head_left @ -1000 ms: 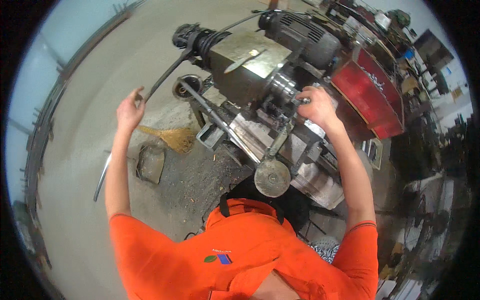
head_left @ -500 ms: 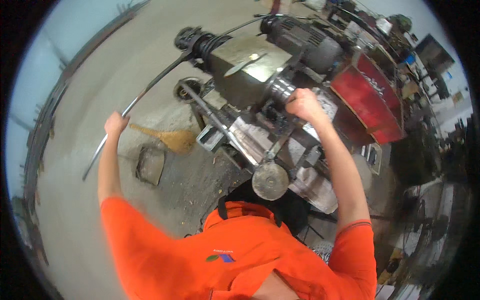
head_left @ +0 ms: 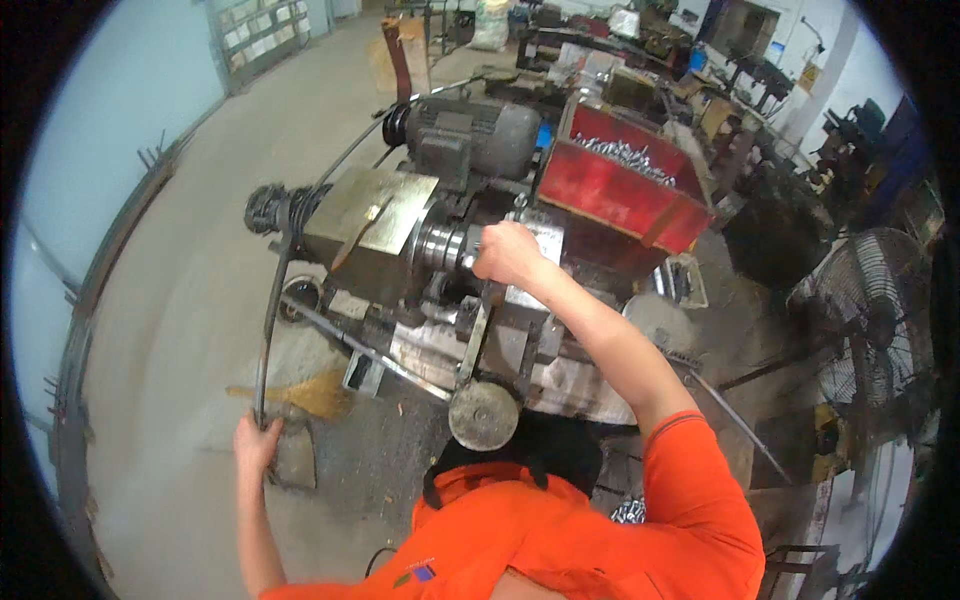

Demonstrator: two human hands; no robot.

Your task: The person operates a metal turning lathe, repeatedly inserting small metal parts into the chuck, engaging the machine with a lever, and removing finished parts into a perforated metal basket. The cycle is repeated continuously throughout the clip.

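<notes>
My left hand [head_left: 257,445] is closed around the lower end of a long metal lever [head_left: 268,340]. This lever rises to the pulley end of a small lathe's headstock [head_left: 345,215]. At the other end of the headstock, my right hand [head_left: 508,252] is closed, fingers pinched together right at the shiny spindle nose [head_left: 438,247]. Whatever lies in those fingers is hidden. A flat strip-like tool [head_left: 358,238] rests on the headstock cover. Below, a slanted metal bar [head_left: 370,350] runs down to a round disc-shaped handwheel [head_left: 483,415] in front of my body.
Behind the lathe sits a grey electric motor [head_left: 480,138]. A red bin [head_left: 610,195] with small shiny metal parts stands to its right. A straw broom [head_left: 310,393] and a dustpan [head_left: 295,455] lie on the floor at left. A fan [head_left: 865,310] stands at right.
My view has turned, shifting the lathe leftward and lower. The lever now hangs steeper, and my left hand is nearer its end. My right hand stays at the spindle nose.
</notes>
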